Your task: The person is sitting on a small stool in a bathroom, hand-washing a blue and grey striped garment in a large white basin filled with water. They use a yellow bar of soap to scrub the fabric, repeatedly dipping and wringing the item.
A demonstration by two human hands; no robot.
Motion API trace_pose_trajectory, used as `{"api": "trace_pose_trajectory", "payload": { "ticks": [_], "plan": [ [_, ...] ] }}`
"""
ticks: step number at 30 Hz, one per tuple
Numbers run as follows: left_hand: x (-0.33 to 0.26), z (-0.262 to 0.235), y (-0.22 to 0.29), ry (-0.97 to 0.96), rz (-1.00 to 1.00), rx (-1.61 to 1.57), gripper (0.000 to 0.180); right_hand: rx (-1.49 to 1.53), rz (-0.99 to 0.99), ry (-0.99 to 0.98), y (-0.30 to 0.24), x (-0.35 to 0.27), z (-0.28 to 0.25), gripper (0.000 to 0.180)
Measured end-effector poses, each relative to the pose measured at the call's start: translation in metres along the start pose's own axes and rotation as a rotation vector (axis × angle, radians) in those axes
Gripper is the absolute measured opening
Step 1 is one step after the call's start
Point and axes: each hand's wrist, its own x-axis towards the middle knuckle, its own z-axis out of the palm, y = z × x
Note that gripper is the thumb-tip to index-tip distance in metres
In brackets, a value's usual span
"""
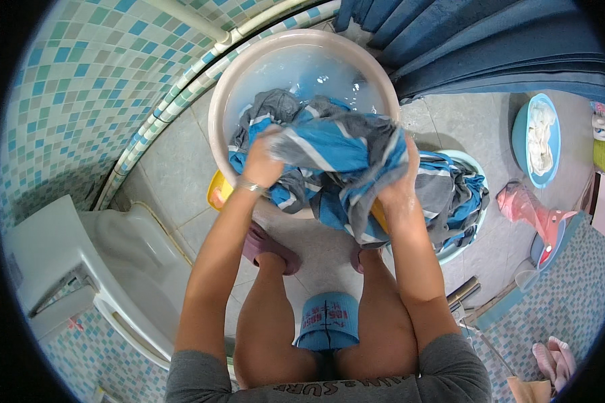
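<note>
Over a large pale pink tub (216, 114) of water, a wet cloth (329, 144) with blue, grey and white stripes is stretched between my two hands. My left hand (265, 161) is closed on its left part, above the tub's near rim. At the right rim, my right hand (401, 178) grips the other side, its fingers partly hidden by fabric. Part of the cloth lies in the water, and a fold hangs down over the near rim. Motion blurs the middle. Something yellow shows beneath my right hand; its kind cannot be made out.
Right of the tub, a pale blue basin (482, 178) holds similar striped fabric. Farther right stand a blue basin (517, 134) with white cloth and a pink cloth (528, 211). A blue curtain (491, 54) hangs behind. White squat toilet (138, 235) at left; yellow object (218, 187) by the tub.
</note>
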Motion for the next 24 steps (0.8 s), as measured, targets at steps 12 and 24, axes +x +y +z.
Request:
{"api": "trace_pose_trajectory", "payload": {
  "ticks": [12, 24],
  "plan": [
    [0.048, 0.066, 0.029, 0.579, 0.264, -0.171, 0.033, -0.294, -0.038, 0.046, 0.065, -0.002, 0.002, 0.021],
    [0.019, 0.082, 0.051, 0.601, 0.298, 0.071, 0.023, -0.142, 0.011, 0.133, 0.062, 0.002, 0.005, 0.027]
  ]
}}
